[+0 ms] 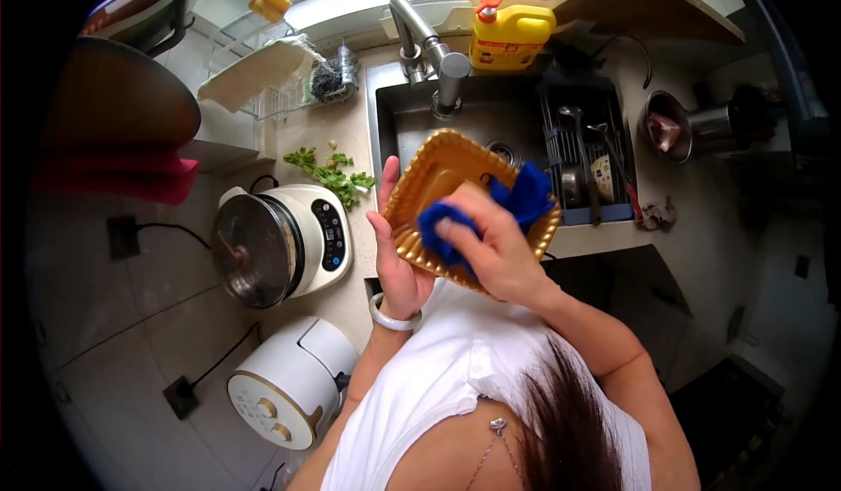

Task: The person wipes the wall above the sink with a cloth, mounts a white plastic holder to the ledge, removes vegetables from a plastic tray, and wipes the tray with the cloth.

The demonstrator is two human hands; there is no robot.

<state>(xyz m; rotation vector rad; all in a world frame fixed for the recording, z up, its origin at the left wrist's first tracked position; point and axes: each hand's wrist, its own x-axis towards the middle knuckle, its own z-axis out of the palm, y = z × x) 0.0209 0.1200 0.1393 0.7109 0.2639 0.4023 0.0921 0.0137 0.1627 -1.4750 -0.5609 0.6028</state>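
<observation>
Hair and top: your dark hair (569, 412) and white top (438, 333) lay nearest the camera, on the near side of the sink (407, 123).
Cooker: the white electric cooker (311, 241) stood left of the sink, toward you.
Greens: the leafy greens (328, 174) lay just left of the sink.
Left hand (405, 268): you held the golden tray (425, 171) by its left side and near corner, fingers spread along the edge; how far they reached underneath you could not tell.
Tray: it was tilted, held up over the sink's near edge. It looked light and stiff, probably slick on its smooth face if wet; whether metal or plastic, you could not tell. The fluted rim seemed your surest hold, a corner resting in the palm.
Cloth: the blue cloth (530, 197) lay bunched on the tray, soft and likely to fold under pressure, best gathered into a pad.
Right hand (498, 246): your fingers were closed around the cloth, against the tray's inner face.
Basket: the drainer basket (618, 212) held metal utensils (574, 123) at the sink's right end.
</observation>
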